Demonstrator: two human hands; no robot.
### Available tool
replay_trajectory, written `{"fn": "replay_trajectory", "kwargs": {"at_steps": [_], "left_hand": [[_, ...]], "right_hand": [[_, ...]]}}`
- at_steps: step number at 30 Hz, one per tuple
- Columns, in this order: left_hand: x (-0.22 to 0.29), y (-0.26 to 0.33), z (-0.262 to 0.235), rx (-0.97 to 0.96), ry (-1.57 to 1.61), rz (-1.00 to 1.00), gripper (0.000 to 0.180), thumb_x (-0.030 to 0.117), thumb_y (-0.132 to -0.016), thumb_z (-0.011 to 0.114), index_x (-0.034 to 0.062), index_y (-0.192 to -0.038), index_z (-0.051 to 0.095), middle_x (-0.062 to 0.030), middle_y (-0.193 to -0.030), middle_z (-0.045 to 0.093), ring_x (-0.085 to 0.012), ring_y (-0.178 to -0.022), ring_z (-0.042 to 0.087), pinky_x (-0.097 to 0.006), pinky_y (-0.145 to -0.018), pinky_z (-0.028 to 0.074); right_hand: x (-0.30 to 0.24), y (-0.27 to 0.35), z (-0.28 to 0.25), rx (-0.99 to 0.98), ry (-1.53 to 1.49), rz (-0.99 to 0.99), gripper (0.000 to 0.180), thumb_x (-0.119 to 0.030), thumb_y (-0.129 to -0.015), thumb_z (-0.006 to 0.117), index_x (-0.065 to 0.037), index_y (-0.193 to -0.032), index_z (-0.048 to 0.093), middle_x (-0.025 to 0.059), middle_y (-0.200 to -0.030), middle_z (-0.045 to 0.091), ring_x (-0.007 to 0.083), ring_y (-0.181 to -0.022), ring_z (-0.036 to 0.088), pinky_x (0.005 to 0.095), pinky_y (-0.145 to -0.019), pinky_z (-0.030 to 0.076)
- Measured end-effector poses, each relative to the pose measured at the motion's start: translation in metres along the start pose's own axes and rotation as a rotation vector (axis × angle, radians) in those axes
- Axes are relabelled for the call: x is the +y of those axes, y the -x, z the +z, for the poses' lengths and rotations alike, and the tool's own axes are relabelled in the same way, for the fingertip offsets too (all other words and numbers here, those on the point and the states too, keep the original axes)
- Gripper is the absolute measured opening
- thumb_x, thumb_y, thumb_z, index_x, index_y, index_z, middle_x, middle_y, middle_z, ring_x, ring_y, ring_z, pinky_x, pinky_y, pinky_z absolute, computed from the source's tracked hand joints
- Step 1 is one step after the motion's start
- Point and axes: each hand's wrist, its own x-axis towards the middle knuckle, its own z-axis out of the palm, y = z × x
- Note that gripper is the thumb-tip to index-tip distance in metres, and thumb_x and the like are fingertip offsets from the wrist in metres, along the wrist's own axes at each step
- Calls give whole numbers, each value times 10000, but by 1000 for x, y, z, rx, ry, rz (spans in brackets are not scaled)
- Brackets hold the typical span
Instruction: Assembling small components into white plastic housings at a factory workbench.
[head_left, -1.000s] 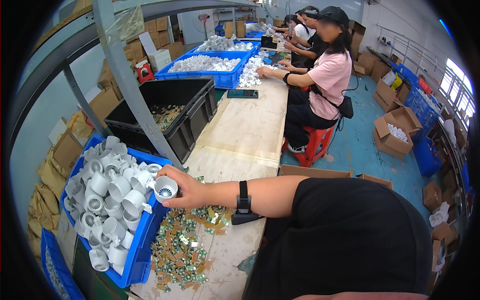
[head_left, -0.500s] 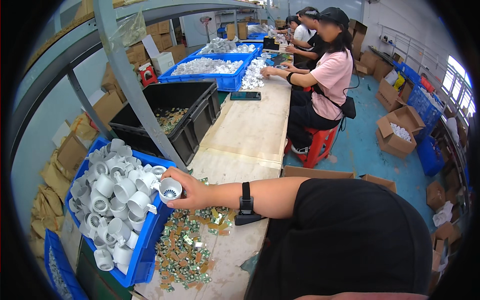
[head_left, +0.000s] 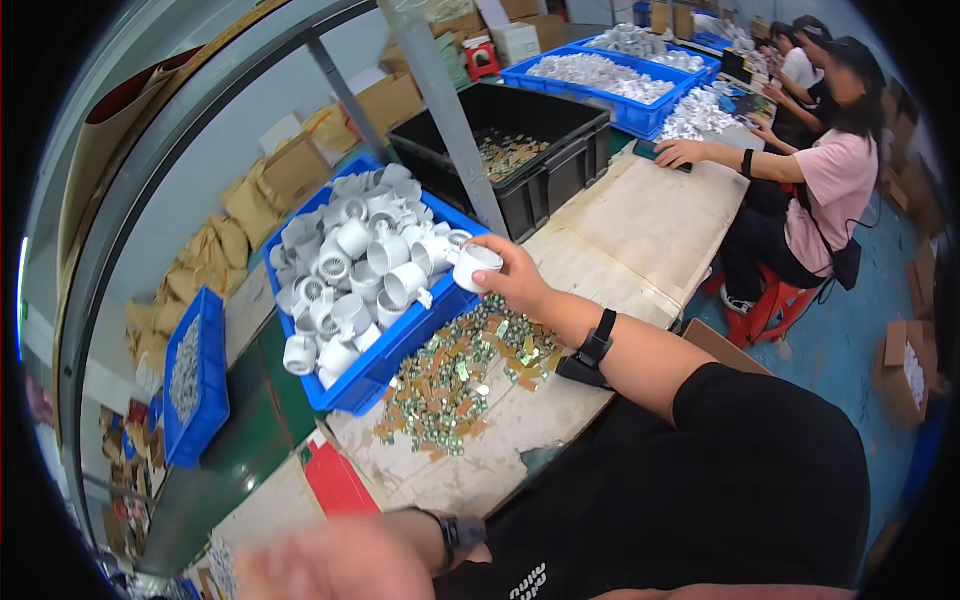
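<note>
My right hand (head_left: pixel 520 281) grips a white cup-shaped plastic housing (head_left: pixel 475 268), fingers wrapped round its side. It is held at the right rim of a blue bin (head_left: pixel 357 388) heaped with similar white housings (head_left: pixel 352 312), some showing slotted round ends. Below that hand, a loose pile of small green and tan circuit boards (head_left: pixel 450 385) lies on the worktable (head_left: pixel 470 480). My left hand (head_left: pixel 335 562) is low in the picture, near the table's front end, smeared by motion; its fingers cannot be made out.
A black crate (head_left: pixel 560 180) with more boards stands beyond a metal post (head_left: pixel 450 110). Farther back are blue trays (head_left: pixel 640 118) of white parts. A co-worker in pink (head_left: pixel 830 180) sits at right, one hand on a phone (head_left: pixel 660 155). Another blue tray (head_left: pixel 205 380) is at left.
The view has swung left, so the scene sits farther right. My left hand has come into view at the bottom. My right hand still holds the housing. The co-worker's hand has reached the phone.
</note>
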Motion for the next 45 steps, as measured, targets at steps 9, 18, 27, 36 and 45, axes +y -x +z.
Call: {"fn": "replay_trajectory", "kwargs": {"at_steps": [9,18,27,36,45], "left_hand": [[-15,213,58,-719,-9,-1298,636,69,-942,697,-3,-1492,386,-153,-1340,560,-164,-991,645,-299,-765,532],[-15,251,29,-825,72,-1241,686,96,-913,784,-12,-1499,446,-167,-1384,531,-237,-1187,633,-339,-901,582],[-25,246,15,-764,-175,-816,644,77,-780,793,-8,-1353,511,-214,-1281,554,-390,-1188,544,-484,-1057,436],[-32,243,16,-686,-196,-847,616,122,-800,740,-4,-1374,556,-246,-1322,515,-349,-1142,582,-396,-845,549],[-27,237,20,-725,-182,-845,612,101,-794,743,-16,-1363,551,-238,-1293,539,-323,-1102,601,-356,-740,559]], "right_hand": [[3,17,5,-237,-279,31,683,-146,-650,675,-12,-1318,618,97,-1269,679,198,-1206,644,341,-1056,507],[2,27,17,-397,-1,-142,461,-109,-725,706,-27,-1179,703,103,-1199,585,245,-1181,563,361,-1068,433],[-2,16,19,15,528,-258,128,-142,-847,750,-20,-836,710,93,-753,687,207,-665,655,340,-632,520],[-18,4,-8,-346,1203,-16,170,-237,-824,708,-93,-858,791,141,-732,722,335,-708,721,449,-668,571],[-4,19,4,-448,1339,128,302,-344,-840,802,-122,-1045,809,122,-930,777,331,-906,744,450,-793,591]]}}
